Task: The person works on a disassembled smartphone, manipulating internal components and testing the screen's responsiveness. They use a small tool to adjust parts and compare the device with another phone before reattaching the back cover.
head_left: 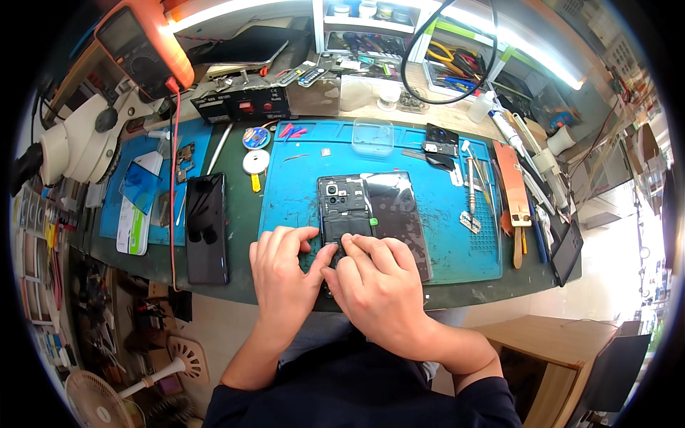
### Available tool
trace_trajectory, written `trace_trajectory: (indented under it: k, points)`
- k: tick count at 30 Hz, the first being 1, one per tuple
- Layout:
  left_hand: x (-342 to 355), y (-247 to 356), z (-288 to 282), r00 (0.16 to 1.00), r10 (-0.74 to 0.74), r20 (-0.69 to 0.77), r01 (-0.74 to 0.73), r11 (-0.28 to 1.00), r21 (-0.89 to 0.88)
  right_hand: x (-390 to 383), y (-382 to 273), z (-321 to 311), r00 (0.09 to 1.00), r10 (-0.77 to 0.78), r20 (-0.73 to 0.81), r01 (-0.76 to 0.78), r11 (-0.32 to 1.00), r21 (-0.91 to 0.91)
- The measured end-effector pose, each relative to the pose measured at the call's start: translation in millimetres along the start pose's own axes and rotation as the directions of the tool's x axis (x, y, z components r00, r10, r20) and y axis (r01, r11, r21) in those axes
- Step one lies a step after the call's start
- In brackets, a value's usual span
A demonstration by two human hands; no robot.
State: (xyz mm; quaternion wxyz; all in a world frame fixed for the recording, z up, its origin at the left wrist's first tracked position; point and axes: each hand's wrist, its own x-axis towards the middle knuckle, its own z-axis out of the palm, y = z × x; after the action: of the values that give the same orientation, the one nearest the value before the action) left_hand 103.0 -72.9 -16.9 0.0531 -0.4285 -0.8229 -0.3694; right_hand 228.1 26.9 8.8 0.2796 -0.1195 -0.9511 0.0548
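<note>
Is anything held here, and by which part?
The left hand touches the lower left edge of the opened phone, the right hand its lower part; gripping or just pressing cannot be told.

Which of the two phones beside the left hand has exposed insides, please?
The phone on the blue mat: its internal parts show, while the other phone looks closed.
</note>
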Motion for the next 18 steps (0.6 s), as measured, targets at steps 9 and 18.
trace_trajectory:
  k: [9, 18]
  points:
    - [0.8, 2.5, 0.2, 0.999, -0.029, 0.035, 0.028, 0.999, 0.037, -1.0, 2.4, 0.5, 1.0, -0.001, 0.011, 0.001, 0.999, -0.04]
    - [0.7, 4.5, -0.3, 0.999, -0.026, 0.029, 0.025, 0.999, 0.033, -1.3, -1.7, 3.9, 1.0, 0.022, -0.004, -0.022, 0.998, -0.061]
